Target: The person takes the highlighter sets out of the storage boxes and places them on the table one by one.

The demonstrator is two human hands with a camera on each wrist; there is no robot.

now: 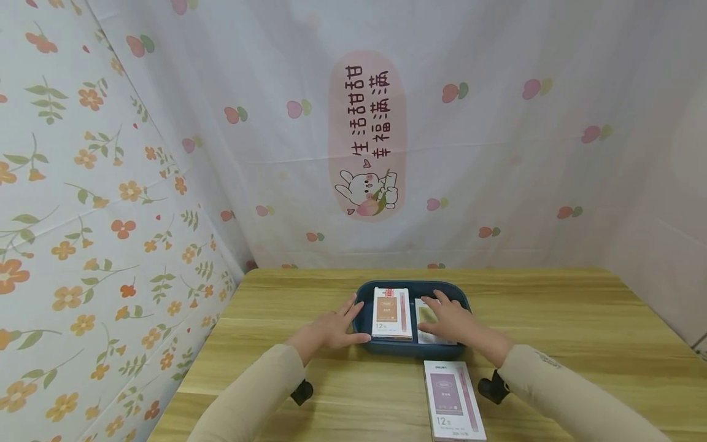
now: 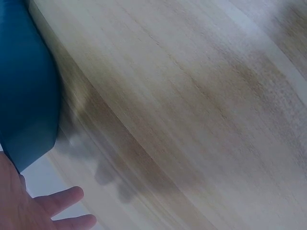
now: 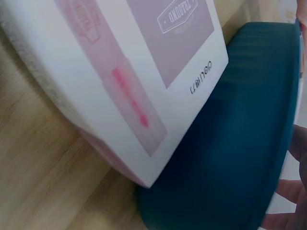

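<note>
A dark blue divided tray (image 1: 409,351) stands on the table. Its left compartment holds a white box with an orange-brown label (image 1: 391,314); a white box with a yellow-green label (image 1: 425,314) lies in the right one. My left hand (image 1: 334,328) rests at the tray's left end, thumb and fingers spread; the left wrist view shows the spread fingers beside the blue wall. Over the yellow-green box reaches my right hand (image 1: 452,320), fingers spread and partly covering it. In front of the tray lies a white box with a purple label (image 1: 454,402), seen close up in the right wrist view.
The wooden table (image 1: 276,301) runs back to a patterned curtain (image 1: 469,184), with a floral curtain (image 1: 110,245) on the left. Black wrist-camera mounts (image 1: 302,391) show below both wrists.
</note>
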